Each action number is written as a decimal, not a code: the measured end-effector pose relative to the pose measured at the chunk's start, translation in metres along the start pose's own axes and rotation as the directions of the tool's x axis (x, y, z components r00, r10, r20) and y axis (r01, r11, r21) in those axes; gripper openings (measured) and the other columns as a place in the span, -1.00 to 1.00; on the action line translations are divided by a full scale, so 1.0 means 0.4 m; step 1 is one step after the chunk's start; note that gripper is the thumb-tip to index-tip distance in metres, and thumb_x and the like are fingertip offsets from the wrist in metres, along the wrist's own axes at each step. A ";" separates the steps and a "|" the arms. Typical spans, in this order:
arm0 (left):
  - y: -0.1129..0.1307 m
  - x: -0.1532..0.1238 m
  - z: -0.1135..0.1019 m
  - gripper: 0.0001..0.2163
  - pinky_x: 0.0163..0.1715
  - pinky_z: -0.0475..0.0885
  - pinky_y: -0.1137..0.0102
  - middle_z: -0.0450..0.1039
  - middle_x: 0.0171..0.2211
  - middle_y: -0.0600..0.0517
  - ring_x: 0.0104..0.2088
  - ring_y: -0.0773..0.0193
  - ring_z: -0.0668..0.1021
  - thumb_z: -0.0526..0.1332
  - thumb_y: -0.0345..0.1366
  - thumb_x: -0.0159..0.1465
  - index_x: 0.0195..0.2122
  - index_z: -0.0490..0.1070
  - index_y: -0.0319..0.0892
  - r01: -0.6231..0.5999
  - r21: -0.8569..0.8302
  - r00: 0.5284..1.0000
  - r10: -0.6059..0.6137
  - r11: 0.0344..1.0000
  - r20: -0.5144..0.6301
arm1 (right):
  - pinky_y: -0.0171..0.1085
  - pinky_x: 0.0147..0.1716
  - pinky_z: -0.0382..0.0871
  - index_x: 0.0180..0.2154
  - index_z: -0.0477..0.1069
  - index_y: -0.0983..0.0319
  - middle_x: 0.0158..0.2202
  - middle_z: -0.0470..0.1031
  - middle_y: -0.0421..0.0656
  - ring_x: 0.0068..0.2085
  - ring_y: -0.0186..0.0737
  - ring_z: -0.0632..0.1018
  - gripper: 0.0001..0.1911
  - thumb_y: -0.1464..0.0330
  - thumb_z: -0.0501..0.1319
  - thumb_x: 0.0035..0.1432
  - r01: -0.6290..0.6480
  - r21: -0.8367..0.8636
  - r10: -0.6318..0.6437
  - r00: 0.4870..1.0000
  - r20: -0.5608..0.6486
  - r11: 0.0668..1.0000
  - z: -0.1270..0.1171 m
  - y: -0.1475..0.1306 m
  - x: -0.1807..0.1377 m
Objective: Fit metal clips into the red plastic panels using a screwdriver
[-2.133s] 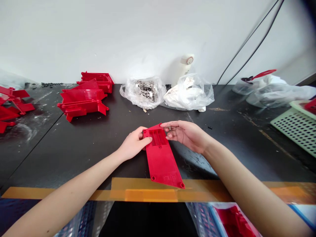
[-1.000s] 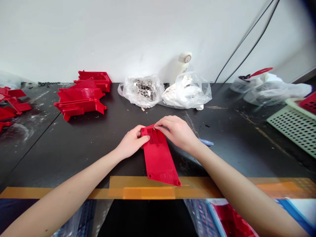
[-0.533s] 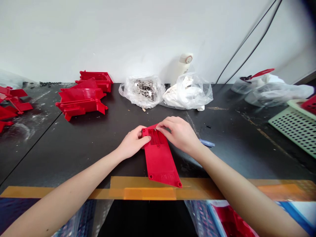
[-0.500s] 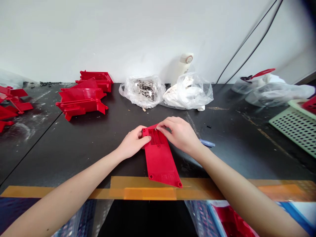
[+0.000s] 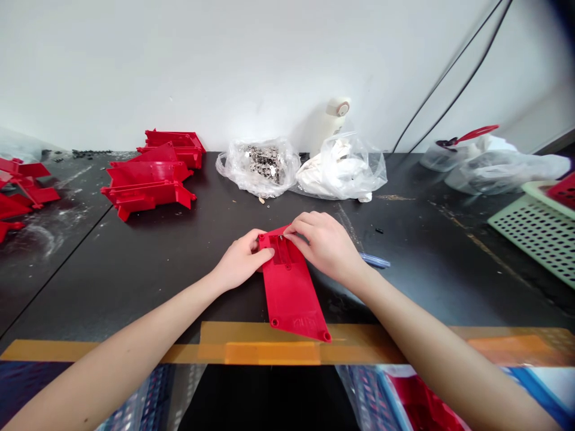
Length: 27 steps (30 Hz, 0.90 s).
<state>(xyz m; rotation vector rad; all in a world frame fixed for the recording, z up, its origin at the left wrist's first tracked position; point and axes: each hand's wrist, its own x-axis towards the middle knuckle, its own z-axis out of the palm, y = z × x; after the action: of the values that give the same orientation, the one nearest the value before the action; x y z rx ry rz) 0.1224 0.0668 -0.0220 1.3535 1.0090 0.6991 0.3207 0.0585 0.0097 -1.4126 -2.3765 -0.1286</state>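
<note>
A flat red plastic panel point(image 5: 294, 296) with corner holes and a recessed battery-like compartment lies tilted over the table's front edge. My left hand point(image 5: 242, 258) grips its upper left side, thumb on top and fingers underneath. At the compartment's upper end, my right hand point(image 5: 321, 242) is closed in a pinch. A small shiny metal piece point(image 5: 281, 237) shows at those fingertips, inside the recess. Whether the fingers still hold it or only press on it is too small to make out.
Several red plastic housings point(image 5: 150, 182) stand at the left back. A clear bag of small metal pieces point(image 5: 265, 164), a bag with white contents point(image 5: 344, 170) and a bottle point(image 5: 333, 123) line the wall. A blue pen-like object point(image 5: 375, 261) lies beside my right wrist; a green basket point(image 5: 534, 224) stands right.
My right fingertips have shifted very slightly, and the small metal piece sits a little lower in the recess. My left hand and the red panel stay nearly still.
</note>
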 end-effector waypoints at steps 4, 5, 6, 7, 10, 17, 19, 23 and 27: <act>0.000 0.001 0.000 -0.75 -0.32 0.46 0.37 0.53 -0.30 0.05 -0.29 0.23 0.57 0.23 -0.28 0.16 -0.13 0.37 -0.16 -0.005 0.002 1.000 0.005 1.000 0.001 | -0.18 -0.28 0.20 -0.30 0.56 0.22 -0.27 0.57 -0.13 -0.29 -0.16 0.50 -0.79 0.39 0.14 0.29 0.018 -0.035 -0.019 0.999 -0.042 0.999 -0.005 -0.001 -0.009; 0.000 0.002 0.000 -0.76 -0.32 0.47 0.37 0.53 -0.30 0.05 -0.29 0.22 0.58 0.23 -0.28 0.17 -0.13 0.37 -0.16 -0.005 0.001 1.000 0.005 1.000 0.002 | -0.19 -0.27 0.22 -0.28 0.57 0.21 -0.27 0.57 -0.14 -0.28 -0.18 0.51 -0.79 0.39 0.15 0.29 0.021 -0.019 -0.022 0.998 -0.055 1.000 -0.005 0.000 -0.011; 0.000 0.002 0.000 -0.76 -0.31 0.47 0.37 0.53 -0.29 0.04 -0.28 0.22 0.58 0.23 -0.28 0.17 -0.12 0.37 -0.16 -0.005 -0.001 1.000 0.005 1.000 0.004 | -0.19 -0.27 0.23 -0.25 0.58 0.20 -0.26 0.58 -0.15 -0.28 -0.19 0.53 -0.79 0.39 0.15 0.29 0.024 0.000 -0.024 0.997 -0.070 1.000 -0.004 0.000 -0.013; 0.000 0.002 0.000 -0.76 -0.31 0.47 0.37 0.53 -0.29 0.04 -0.28 0.22 0.58 0.23 -0.28 0.17 -0.12 0.37 -0.16 -0.005 -0.003 1.000 0.005 1.000 0.005 | -0.20 -0.26 0.24 -0.23 0.58 0.19 -0.26 0.59 -0.15 -0.27 -0.20 0.54 -0.79 0.38 0.15 0.30 0.028 0.019 -0.027 0.996 -0.082 0.999 -0.002 0.001 -0.015; -0.001 0.002 -0.001 -0.76 -0.31 0.48 0.36 0.54 -0.28 0.04 -0.27 0.22 0.58 0.22 -0.29 0.18 -0.11 0.37 -0.16 -0.003 -0.007 1.000 0.003 1.000 0.009 | -0.20 -0.25 0.28 -0.23 0.58 0.19 -0.24 0.59 -0.15 -0.25 -0.20 0.56 -0.80 0.39 0.15 0.28 0.018 0.057 -0.014 0.997 -0.078 0.998 0.006 0.001 -0.015; -0.003 0.001 -0.001 -0.75 -0.31 0.49 0.37 0.54 -0.26 0.03 -0.26 0.22 0.59 0.23 -0.28 0.18 -0.10 0.38 -0.16 -0.006 -0.001 1.000 0.006 1.000 0.009 | -0.22 -0.26 0.35 -0.31 0.54 0.20 -0.23 0.56 -0.16 -0.29 -0.21 0.55 -0.87 0.44 0.20 0.18 -0.140 0.222 0.154 0.987 -0.048 0.965 0.019 -0.001 -0.011; -0.004 0.001 -0.001 -0.74 -0.32 0.49 0.36 0.55 -0.26 0.03 -0.26 0.21 0.59 0.23 -0.27 0.18 -0.10 0.38 -0.16 -0.009 0.007 1.000 0.009 1.000 0.003 | -0.23 -0.25 0.36 -0.32 0.52 0.20 -0.27 0.55 -0.16 -0.30 -0.23 0.54 -0.87 0.43 0.18 0.20 -0.145 0.298 0.175 0.982 -0.075 0.943 0.023 0.002 -0.011; -0.007 0.003 -0.003 -0.74 -0.33 0.49 0.34 0.55 -0.28 0.02 -0.27 0.17 0.60 0.23 -0.26 0.18 -0.10 0.38 -0.15 -0.010 0.023 1.000 0.010 1.000 -0.004 | -0.24 -0.27 0.36 -0.33 0.52 0.19 -0.30 0.51 -0.17 -0.32 -0.26 0.51 -0.92 0.36 0.24 0.17 -0.185 0.426 0.232 0.971 -0.062 0.886 0.034 0.008 -0.007; -0.009 0.004 -0.004 -0.74 -0.32 0.50 0.33 0.56 -0.28 0.01 -0.27 0.16 0.60 0.23 -0.25 0.18 -0.10 0.38 -0.15 -0.014 0.019 1.000 0.014 1.000 -0.002 | -0.25 -0.29 0.37 -0.33 0.55 0.15 -0.30 0.48 -0.18 -0.34 -0.28 0.48 -0.94 0.32 0.31 0.13 -0.292 0.494 0.315 0.948 0.039 0.819 0.041 0.012 0.003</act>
<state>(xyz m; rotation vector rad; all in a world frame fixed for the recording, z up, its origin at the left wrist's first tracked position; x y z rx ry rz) 0.1211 0.0683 -0.0258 1.3776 1.0107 0.7036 0.3200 0.0664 -0.0057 -1.4743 -1.9134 0.4980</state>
